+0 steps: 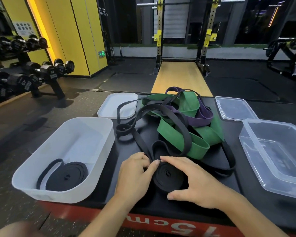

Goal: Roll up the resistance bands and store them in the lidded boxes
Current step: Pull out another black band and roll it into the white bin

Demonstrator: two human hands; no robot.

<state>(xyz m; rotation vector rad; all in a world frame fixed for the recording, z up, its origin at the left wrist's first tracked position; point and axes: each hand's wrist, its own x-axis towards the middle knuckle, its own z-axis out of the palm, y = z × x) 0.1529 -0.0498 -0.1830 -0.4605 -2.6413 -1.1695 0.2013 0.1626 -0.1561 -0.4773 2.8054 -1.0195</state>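
**A:** What surface is this, and what room?

**B:** A black-topped platform [108,182] with a red front edge, in a gym. A dumbbell rack [32,74] stands far out beyond the left hand. A squat rack [161,40] and a wooden lifting strip [181,77] are straight ahead of both hands.

**A:** What lies around the hands?

**B:** Just outside the left hand [135,173] is a white box [41,151] with a rolled black band [65,177] lying in it. The white lid [109,106] lies further ahead. Well outside the right hand [195,182] is a clear box [272,151], with the clear lid [234,108] beyond it. Directly ahead of the fingers a tangle of green band [167,129], purple band [203,118] and loose black band [187,134] fills the space between the lids.

**A:** And the hands themselves?

**B:** The half-rolled black band [167,177] sits between them, spiral face up. The right hand wraps it, fingers over the far side and thumb on the near side. The left hand's curled fingers grip the strand where it feeds into the roll.
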